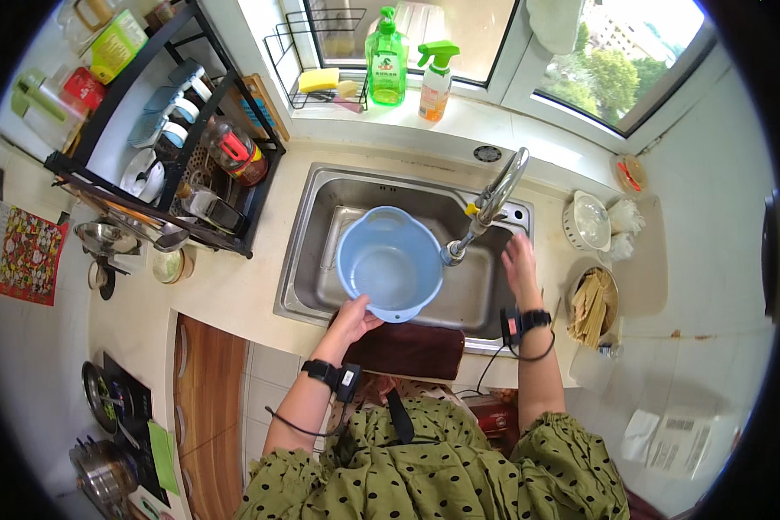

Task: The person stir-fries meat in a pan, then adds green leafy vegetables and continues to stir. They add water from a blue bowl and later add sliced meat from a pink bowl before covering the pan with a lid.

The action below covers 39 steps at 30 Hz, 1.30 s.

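A light-blue plastic basin (390,266) is in the stainless-steel sink (487,292), below the rim of the counter in part. My left hand (357,316) grips the basin's near rim, beside a small hole in its lip. Whether a little clear water lies at the bottom, I cannot tell. My right hand (521,263) is raised over the sink's right edge, holding nothing, its fingers extended. Left of that hand stands the chrome faucet (494,198), its spout turned up and away toward the window. No stream of water shows from it.
On the sill stand a green dish-soap bottle (387,68) and a spray bottle (435,84). A black rack (218,104) with jars and bottles rises at left. To the right are a white perforated basket (586,221) and a bowl of wooden sticks (595,302). A dark cloth (406,351) hangs over the front edge.
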Each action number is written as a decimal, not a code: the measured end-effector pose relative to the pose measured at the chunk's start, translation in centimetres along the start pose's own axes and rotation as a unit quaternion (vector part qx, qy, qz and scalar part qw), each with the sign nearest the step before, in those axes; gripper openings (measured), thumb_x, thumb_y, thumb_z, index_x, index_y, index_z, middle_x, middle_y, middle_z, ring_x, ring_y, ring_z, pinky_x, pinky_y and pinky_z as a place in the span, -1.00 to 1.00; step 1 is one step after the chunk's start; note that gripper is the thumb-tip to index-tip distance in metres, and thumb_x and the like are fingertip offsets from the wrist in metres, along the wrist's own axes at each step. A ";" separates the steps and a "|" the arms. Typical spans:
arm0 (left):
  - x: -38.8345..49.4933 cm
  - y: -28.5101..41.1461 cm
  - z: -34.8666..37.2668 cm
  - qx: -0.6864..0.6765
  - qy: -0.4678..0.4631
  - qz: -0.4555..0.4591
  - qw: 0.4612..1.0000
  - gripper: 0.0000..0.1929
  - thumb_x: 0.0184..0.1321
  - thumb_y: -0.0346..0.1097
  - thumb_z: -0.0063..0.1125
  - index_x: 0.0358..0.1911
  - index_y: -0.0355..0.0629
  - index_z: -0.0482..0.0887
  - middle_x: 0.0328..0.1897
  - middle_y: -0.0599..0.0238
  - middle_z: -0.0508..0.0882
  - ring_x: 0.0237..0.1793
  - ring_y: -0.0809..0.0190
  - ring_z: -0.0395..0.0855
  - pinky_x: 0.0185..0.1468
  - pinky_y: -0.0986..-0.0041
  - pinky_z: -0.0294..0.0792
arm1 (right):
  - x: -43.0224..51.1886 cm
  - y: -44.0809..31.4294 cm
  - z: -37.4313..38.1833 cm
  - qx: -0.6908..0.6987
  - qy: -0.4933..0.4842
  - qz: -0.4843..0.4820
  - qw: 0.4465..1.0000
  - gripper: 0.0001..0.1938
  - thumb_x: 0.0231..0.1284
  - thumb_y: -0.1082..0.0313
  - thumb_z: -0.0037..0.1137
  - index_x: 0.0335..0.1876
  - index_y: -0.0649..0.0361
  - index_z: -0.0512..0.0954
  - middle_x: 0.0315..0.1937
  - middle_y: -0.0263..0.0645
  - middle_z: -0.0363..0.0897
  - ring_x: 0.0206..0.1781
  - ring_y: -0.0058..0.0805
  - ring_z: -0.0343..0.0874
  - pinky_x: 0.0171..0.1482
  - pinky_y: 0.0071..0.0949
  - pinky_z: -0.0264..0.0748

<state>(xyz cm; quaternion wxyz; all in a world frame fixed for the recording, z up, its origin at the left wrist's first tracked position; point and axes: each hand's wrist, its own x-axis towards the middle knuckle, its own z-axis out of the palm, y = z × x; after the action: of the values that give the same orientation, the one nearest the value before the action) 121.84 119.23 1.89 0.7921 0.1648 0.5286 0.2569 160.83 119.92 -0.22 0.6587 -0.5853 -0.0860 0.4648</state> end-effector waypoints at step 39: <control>8.6 -1.0 -2.0 0.426 0.019 0.261 0.866 -0.34 0.13 -0.51 -0.15 0.38 -0.22 0.07 0.33 -0.15 0.30 0.38 -0.05 0.23 0.44 0.26 0.08 | -3.9 2.8 8.7 -0.301 -0.217 -0.112 0.922 -0.41 0.07 0.60 0.22 0.26 0.31 0.27 0.25 -0.15 0.33 0.16 -0.46 0.47 0.11 -0.49 0.52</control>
<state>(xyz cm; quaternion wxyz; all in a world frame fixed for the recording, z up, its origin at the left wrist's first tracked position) 122.86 123.35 -5.90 0.5385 0.6134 0.5393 0.2073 151.47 122.84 1.67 0.4645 -0.6272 -0.4280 0.4558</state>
